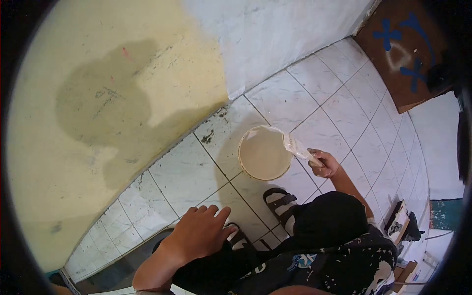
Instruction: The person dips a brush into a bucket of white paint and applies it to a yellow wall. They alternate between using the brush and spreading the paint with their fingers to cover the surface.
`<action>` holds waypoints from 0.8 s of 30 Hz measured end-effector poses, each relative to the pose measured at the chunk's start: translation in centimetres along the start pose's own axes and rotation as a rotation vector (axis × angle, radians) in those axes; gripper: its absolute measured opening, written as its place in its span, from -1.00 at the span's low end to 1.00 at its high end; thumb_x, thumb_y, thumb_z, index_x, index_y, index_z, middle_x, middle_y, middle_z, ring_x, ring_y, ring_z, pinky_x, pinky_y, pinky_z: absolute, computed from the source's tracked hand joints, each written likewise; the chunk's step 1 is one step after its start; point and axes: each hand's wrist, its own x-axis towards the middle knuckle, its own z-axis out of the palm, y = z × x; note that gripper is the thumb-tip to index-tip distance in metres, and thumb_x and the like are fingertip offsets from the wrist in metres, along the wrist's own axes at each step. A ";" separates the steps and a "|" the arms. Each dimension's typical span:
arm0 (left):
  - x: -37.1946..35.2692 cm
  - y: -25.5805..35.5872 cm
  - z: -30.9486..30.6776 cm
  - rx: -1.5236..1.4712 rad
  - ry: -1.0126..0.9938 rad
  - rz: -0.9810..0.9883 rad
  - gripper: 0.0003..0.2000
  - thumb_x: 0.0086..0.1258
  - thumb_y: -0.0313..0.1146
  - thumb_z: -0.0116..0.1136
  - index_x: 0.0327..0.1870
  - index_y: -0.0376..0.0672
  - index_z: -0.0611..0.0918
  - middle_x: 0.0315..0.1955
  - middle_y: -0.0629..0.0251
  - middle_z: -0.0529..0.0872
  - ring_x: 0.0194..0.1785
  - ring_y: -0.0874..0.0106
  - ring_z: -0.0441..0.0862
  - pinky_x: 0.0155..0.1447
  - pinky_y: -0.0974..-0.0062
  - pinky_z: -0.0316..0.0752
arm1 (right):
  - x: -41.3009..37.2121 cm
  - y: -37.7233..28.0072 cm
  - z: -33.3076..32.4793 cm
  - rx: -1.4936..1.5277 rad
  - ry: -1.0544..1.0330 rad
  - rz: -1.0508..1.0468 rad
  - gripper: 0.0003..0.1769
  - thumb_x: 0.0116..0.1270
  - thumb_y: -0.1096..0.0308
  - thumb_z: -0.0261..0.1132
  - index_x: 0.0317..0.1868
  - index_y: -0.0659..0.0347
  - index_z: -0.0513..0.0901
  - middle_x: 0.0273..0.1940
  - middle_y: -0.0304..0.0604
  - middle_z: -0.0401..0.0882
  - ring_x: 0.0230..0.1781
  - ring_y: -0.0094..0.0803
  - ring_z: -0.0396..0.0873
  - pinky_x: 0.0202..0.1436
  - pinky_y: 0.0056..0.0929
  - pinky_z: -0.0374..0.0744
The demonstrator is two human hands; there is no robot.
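Observation:
My right hand (324,164) is closed round the handle of a wide paintbrush (295,146). The brush's bristle end, coated in white, lies over the right side of a round bucket's rim (240,156). Pale, off-white paint (264,154) shows inside the bucket, which stands on the floor in front of my feet. My left hand (200,230) rests over my left knee, fingers loosely apart and holding nothing. White paint marks show on my right fingers.
The wall is yellow (182,64) on the left and whitish (260,39) further right. White floor tiles (329,113) run along it, with dark stains near the wall. A brown panel with blue marks (393,54) stands at the upper right. My sandal (281,201) is close below the bucket.

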 end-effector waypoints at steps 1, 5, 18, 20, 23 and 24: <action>0.0 -0.2 0.4 0.025 0.047 0.025 -0.48 0.61 -0.02 0.08 0.33 -0.29 0.54 0.03 -0.09 0.71 0.11 0.00 0.68 0.23 0.11 0.55 | 0.1 -0.2 1.3 0.039 -0.035 -0.034 -0.69 0.50 0.25 0.13 0.10 0.26 0.45 -0.56 -0.13 0.41 -0.86 -0.63 0.04 -0.88 -0.64 0.05; 0.2 -1.1 1.7 0.022 0.130 0.104 -0.47 0.60 0.01 0.07 0.32 -0.30 0.54 -0.08 -0.07 0.74 0.00 -0.04 0.71 0.13 0.07 0.59 | 0.4 -5.8 11.9 -0.210 0.134 -0.294 -0.76 0.48 0.29 0.16 0.08 0.14 0.45 -0.54 -0.13 0.43 -0.81 -0.64 0.11 -0.83 -0.62 0.05; -0.6 -1.4 1.4 0.060 0.107 0.043 -0.48 0.64 0.10 -0.06 0.31 -0.15 0.52 -0.11 -0.05 0.73 -0.04 -0.07 0.72 0.07 0.03 0.62 | 8.8 -13.1 43.2 -1.363 0.432 -1.386 -0.68 0.50 0.43 0.21 0.18 0.37 0.55 -0.37 -0.01 0.60 -0.42 -0.28 0.57 -0.19 -0.28 0.59; -0.6 -1.9 1.7 0.072 0.100 0.044 -0.47 0.64 0.11 -0.05 0.34 -0.14 0.51 -0.10 -0.04 0.73 -0.02 -0.07 0.72 0.08 0.03 0.62 | 9.9 -12.6 45.7 -1.409 0.434 -1.435 -0.67 0.47 0.44 0.22 0.17 0.38 0.55 -0.34 0.12 0.62 -0.37 -0.14 0.62 -0.17 -0.21 0.59; -0.7 -2.2 2.0 0.044 0.100 0.048 -0.46 0.65 0.12 -0.08 0.36 -0.14 0.50 -0.08 -0.05 0.72 0.00 -0.07 0.72 0.10 0.03 0.62 | 10.9 -12.7 48.5 -1.503 0.451 -1.548 -0.67 0.42 0.45 0.23 0.15 0.39 0.55 -0.30 0.28 0.64 -0.29 0.10 0.65 -0.12 -0.08 0.58; -0.8 -2.2 1.9 0.042 0.101 0.045 -0.46 0.65 0.12 -0.08 0.36 -0.14 0.50 -0.08 -0.05 0.72 0.00 -0.07 0.72 0.10 0.03 0.62 | 11.1 -12.9 49.2 -1.550 0.464 -1.620 -0.67 0.41 0.45 0.23 0.13 0.39 0.56 -0.29 0.31 0.65 -0.25 0.19 0.64 -0.10 -0.03 0.57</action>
